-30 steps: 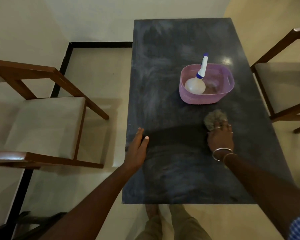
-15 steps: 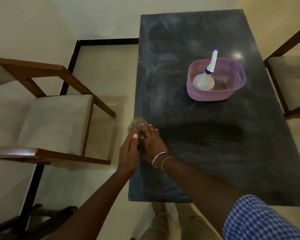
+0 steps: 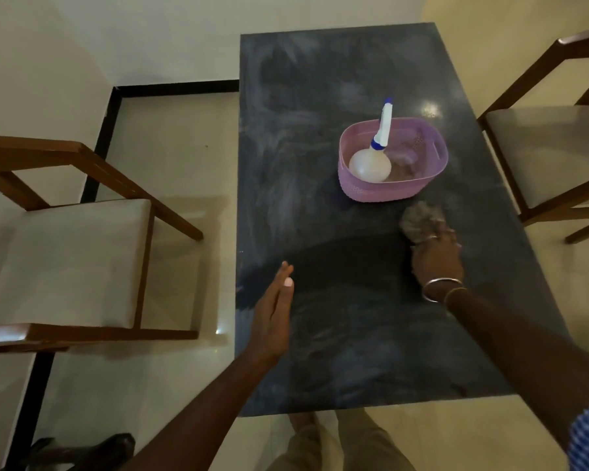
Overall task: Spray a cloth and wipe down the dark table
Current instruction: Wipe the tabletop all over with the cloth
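No text, label, brand, number or sign can be read anywhere in this view; the spray bottle and the purple basket it stands in are too small and blurred to show any lettering.

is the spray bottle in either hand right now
No, the spray bottle sits in the purple basket, while the right hand grips only the cloth.
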